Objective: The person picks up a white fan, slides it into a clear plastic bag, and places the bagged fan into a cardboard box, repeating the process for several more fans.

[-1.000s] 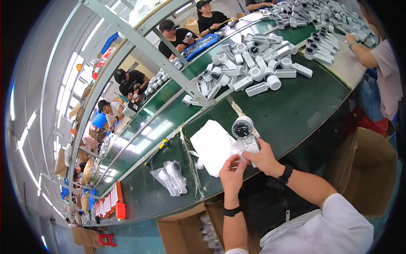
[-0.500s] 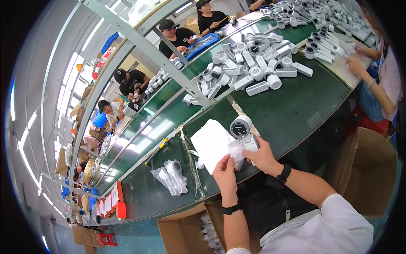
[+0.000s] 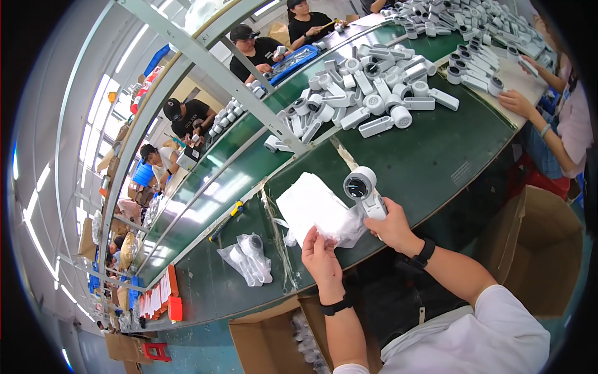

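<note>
My right hand (image 3: pixel 395 228) is wrapped round the handle of a white handheld fan (image 3: pixel 364 187), whose round head with a dark face points up and away from me. A clear plastic bag (image 3: pixel 346 232) lies crumpled between my hands, beside the fan's handle. The fingertips of my left hand (image 3: pixel 321 254) pinch the bag's near left edge. Under the bag is a stack of white sheets or bags (image 3: pixel 309 202) on the green table. Farther left lies a bagged fan (image 3: pixel 250 258) in clear plastic.
A big heap of white fans (image 3: pixel 380 93) covers the table ahead. A yellow-black cutter (image 3: pixel 226 220) lies left, near an orange bin (image 3: pixel 175 308) of cards. Cardboard boxes (image 3: pixel 529 243) stand below the table edge. A co-worker's hands (image 3: pixel 518 103) handle fans at right.
The fan has tilted and shifted slightly right in my right hand. My left hand has drawn left and toward me, and the bag now spreads wider between the hands.
</note>
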A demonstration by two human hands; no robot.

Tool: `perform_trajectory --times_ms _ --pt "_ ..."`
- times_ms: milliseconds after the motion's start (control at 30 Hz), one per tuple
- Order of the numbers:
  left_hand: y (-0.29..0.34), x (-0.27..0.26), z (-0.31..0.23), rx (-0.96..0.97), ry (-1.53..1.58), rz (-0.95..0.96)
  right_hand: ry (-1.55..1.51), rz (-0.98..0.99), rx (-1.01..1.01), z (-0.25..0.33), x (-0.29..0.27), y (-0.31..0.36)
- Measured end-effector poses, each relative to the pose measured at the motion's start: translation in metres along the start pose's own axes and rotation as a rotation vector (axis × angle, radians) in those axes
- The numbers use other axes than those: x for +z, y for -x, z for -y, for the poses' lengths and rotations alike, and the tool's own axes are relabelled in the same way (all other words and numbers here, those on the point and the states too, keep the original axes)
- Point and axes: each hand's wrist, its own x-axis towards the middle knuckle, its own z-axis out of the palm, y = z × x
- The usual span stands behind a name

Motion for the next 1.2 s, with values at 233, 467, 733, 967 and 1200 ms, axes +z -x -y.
perform_trajectory --times_ms 233,467,733,967,1200 --pt "0.010 0.009 0.000 0.443 -0.234 -0.099 -0.049 0.068 -0.033 0.021 0.002 0.008" --pt "0.014 0.001 -0.034 0.475 -0.258 -0.107 0.062 0.079 -0.185 0.035 0.004 0.013" --pt "0.035 0.009 -0.053 0.281 -0.888 0.424 0.189 0.213 -0.126 0.056 0.009 0.026" --pt "0.027 0.000 -0.048 0.167 -0.342 0.103 0.239 0.111 -0.237 0.038 0.002 0.024" --pt "0.042 0.014 -0.041 0.162 -0.480 0.130 0.153 0.186 -0.197 0.047 -0.027 0.042"
